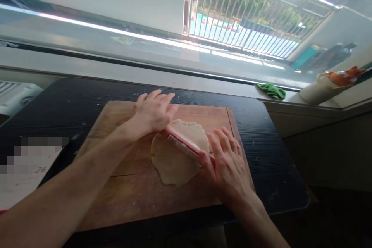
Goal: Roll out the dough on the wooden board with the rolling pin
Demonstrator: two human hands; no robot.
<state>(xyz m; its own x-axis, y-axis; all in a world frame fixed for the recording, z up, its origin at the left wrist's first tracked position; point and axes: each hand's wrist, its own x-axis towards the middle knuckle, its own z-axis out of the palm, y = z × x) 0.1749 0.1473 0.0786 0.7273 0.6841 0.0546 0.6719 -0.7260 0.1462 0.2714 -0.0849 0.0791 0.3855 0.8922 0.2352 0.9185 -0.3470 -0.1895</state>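
Observation:
A flattened, uneven round of pale dough (176, 162) lies on a wooden cutting board (124, 197). Slanting across it is a long, narrow red-and-white packaged roll (184, 145), its two ends covered by my hands. My left hand (155, 110) rests its palm side at the roll's far left end, fingers stretched out and apart. At the near right end, my right hand (226, 159) lies over the roll, thumb beside it and fingers extended, slightly bent, past it. What is under both palms is hidden.
The board sits on a black table (270, 155) with white specks scattered on it. Paper (26, 174) lies at the left, partly pixelated. On the window sill are a green cloth (271, 90) and a pale pot (318, 89) with something orange. A white appliance (19, 95) stands beyond the table's left.

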